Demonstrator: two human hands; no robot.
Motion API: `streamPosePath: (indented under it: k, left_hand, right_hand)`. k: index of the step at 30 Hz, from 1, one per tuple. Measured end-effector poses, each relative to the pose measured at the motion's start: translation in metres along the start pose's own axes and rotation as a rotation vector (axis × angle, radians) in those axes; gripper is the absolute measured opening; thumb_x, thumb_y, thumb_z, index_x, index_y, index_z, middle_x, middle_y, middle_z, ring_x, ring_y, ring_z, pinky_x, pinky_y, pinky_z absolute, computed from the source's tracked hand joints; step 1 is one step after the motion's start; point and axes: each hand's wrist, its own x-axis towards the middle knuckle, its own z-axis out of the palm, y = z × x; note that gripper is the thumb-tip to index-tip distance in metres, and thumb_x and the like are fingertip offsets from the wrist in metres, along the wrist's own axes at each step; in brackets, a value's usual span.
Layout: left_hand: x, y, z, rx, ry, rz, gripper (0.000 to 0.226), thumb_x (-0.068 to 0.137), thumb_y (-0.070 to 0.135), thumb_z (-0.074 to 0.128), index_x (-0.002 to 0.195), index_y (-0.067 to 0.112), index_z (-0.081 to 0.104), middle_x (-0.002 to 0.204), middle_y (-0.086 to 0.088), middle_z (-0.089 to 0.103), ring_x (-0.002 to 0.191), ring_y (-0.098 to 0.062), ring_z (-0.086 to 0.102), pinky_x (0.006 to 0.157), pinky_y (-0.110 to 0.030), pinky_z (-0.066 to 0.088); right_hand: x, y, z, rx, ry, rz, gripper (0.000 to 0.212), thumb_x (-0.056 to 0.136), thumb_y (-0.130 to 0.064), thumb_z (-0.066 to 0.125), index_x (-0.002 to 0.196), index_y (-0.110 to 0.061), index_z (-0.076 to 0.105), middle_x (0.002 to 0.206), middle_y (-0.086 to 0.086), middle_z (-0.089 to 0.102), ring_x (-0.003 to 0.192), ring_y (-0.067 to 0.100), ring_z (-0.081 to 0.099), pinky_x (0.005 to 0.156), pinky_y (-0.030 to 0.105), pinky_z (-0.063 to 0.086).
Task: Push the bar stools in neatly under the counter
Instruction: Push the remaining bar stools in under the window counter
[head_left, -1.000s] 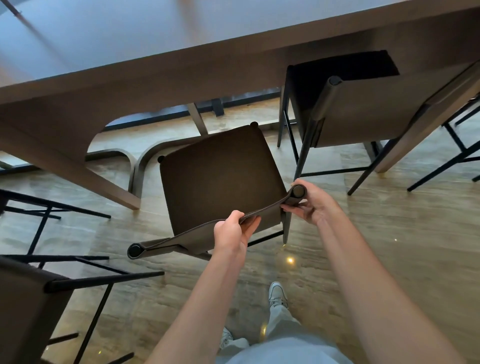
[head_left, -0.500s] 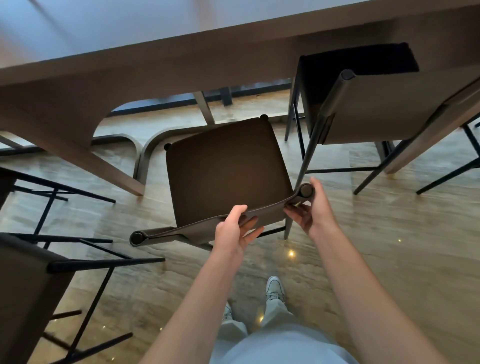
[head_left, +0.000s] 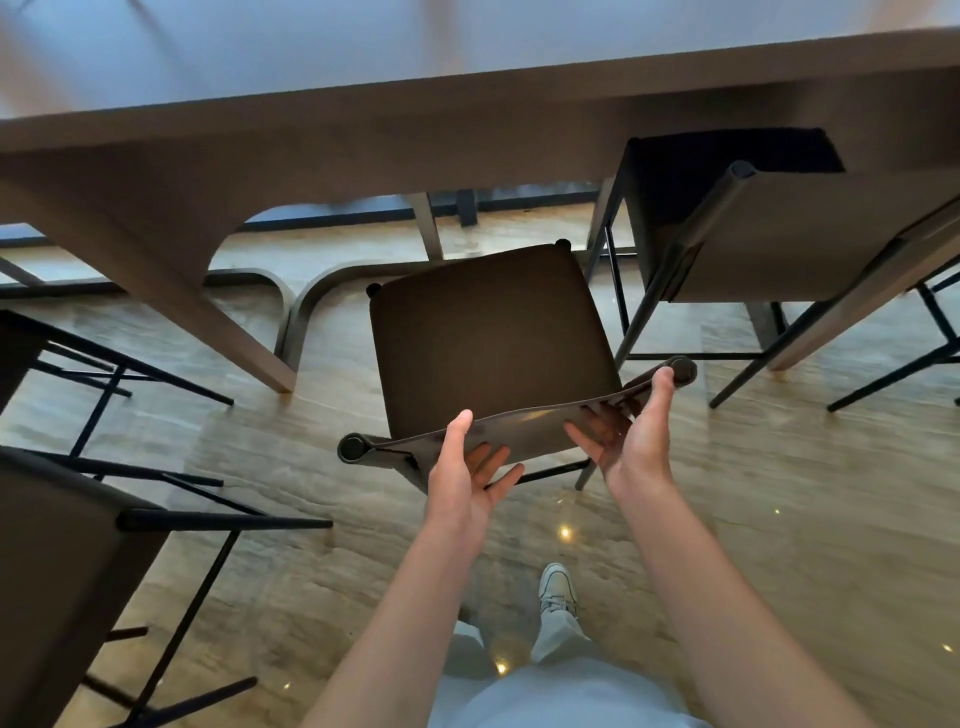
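Note:
A dark brown bar stool with a low curved backrest stands in front of me, its front edge near the wooden counter. My left hand is behind the backrest's middle with fingers spread and straight, thumb up against the back. My right hand is at the backrest's right end, fingers straight behind it and thumb touching near the rounded post. Neither hand grips the stool.
Another stool sits tucked under the counter at the right. Two more black-framed stools stand out on the floor at the left. The counter's angled leg comes down left of my stool. My feet are on the tiled floor.
Both hands have let go of the backrest and opened, fingers now straight. The stool has moved a little farther toward the counter.

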Motion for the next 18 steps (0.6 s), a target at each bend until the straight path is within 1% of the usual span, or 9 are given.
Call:
streamPosePath:
  k: [2, 4, 6, 8, 9, 12, 14, 16, 18]
  left_hand:
    - [-0.001, 0.012, -0.019, -0.041, -0.029, -0.014, 0.044, 0.089, 0.042, 0.073, 0.119, 0.012, 0.063, 0.115, -0.019, 0.065, 0.116, -0.034, 0.067, 0.094, -0.053, 0.058]
    - [0.0, 0.025, -0.038, -0.071, -0.054, -0.029, 0.051, 0.086, 0.043, 0.075, 0.123, 0.01, 0.063, 0.114, -0.018, 0.067, 0.115, -0.034, 0.067, 0.097, -0.054, 0.056]
    - [0.003, 0.044, -0.058, -0.096, -0.08, -0.044, 0.06, 0.078, 0.045, 0.078, 0.122, 0.007, 0.064, 0.111, -0.017, 0.069, 0.112, -0.032, 0.068, 0.096, -0.053, 0.057]
    - [0.006, 0.061, -0.075, -0.146, -0.12, -0.103, 0.065, 0.075, 0.048, 0.078, 0.122, 0.004, 0.063, 0.113, -0.018, 0.069, 0.113, -0.034, 0.067, 0.094, -0.052, 0.057]
    - [0.007, 0.068, -0.081, -0.191, -0.145, -0.151, 0.066, 0.077, 0.049, 0.076, 0.122, 0.003, 0.062, 0.117, -0.021, 0.068, 0.115, -0.036, 0.066, 0.095, -0.053, 0.056]
    - [0.01, 0.085, -0.098, -0.343, -0.182, -0.295, 0.07, 0.085, 0.051, 0.071, 0.125, -0.004, 0.058, 0.13, -0.028, 0.063, 0.123, -0.041, 0.061, 0.104, -0.054, 0.049]
    - [0.015, 0.092, -0.109, -0.404, -0.19, -0.356, 0.077, 0.084, 0.053, 0.071, 0.13, -0.006, 0.053, 0.133, -0.031, 0.06, 0.124, -0.042, 0.06, 0.106, -0.053, 0.047]
    - [0.02, 0.096, -0.116, -0.411, -0.189, -0.399, 0.083, 0.084, 0.052, 0.072, 0.137, -0.007, 0.048, 0.135, -0.032, 0.058, 0.124, -0.042, 0.06, 0.101, -0.053, 0.05]
    - [0.022, 0.095, -0.119, -0.39, -0.179, -0.43, 0.079, 0.088, 0.047, 0.07, 0.142, -0.005, 0.046, 0.139, -0.03, 0.056, 0.128, -0.04, 0.058, 0.094, -0.054, 0.052]
  right_hand:
    - [-0.008, 0.019, 0.014, -0.129, -0.002, 0.002, 0.065, 0.087, -0.071, 0.053, 0.124, -0.018, 0.063, 0.117, 0.007, 0.072, 0.104, 0.022, 0.072, 0.072, 0.042, 0.062]
    - [-0.016, 0.041, 0.03, -0.223, 0.025, 0.014, 0.063, 0.086, -0.059, 0.066, 0.124, -0.01, 0.059, 0.119, 0.013, 0.069, 0.1, 0.023, 0.073, 0.069, 0.04, 0.062]
    - [-0.025, 0.063, 0.049, -0.279, 0.035, 0.027, 0.058, 0.087, -0.046, 0.072, 0.125, -0.005, 0.055, 0.121, 0.016, 0.066, 0.099, 0.024, 0.072, 0.068, 0.039, 0.062]
    - [-0.034, 0.082, 0.066, -0.304, 0.047, 0.042, 0.052, 0.089, -0.038, 0.071, 0.123, -0.004, 0.052, 0.119, 0.016, 0.065, 0.099, 0.024, 0.071, 0.067, 0.037, 0.062]
    - [-0.036, 0.089, 0.072, -0.309, 0.059, 0.044, 0.048, 0.089, -0.036, 0.071, 0.121, -0.005, 0.053, 0.118, 0.016, 0.064, 0.1, 0.024, 0.07, 0.067, 0.037, 0.062]
    - [-0.041, 0.105, 0.088, -0.329, 0.096, 0.019, 0.034, 0.089, -0.032, 0.07, 0.109, -0.009, 0.054, 0.115, 0.014, 0.064, 0.101, 0.025, 0.069, 0.071, 0.038, 0.062]
    - [-0.044, 0.111, 0.096, -0.305, 0.107, 0.034, 0.035, 0.089, -0.03, 0.069, 0.111, -0.007, 0.054, 0.112, 0.014, 0.063, 0.098, 0.028, 0.07, 0.071, 0.04, 0.062]
    - [-0.046, 0.114, 0.101, -0.254, 0.125, 0.062, 0.045, 0.087, -0.03, 0.069, 0.12, -0.004, 0.052, 0.115, 0.016, 0.06, 0.096, 0.031, 0.071, 0.068, 0.042, 0.062]
    - [-0.047, 0.112, 0.106, -0.221, 0.129, 0.067, 0.047, 0.087, -0.029, 0.068, 0.123, -0.003, 0.053, 0.117, 0.019, 0.061, 0.095, 0.034, 0.071, 0.067, 0.043, 0.062]
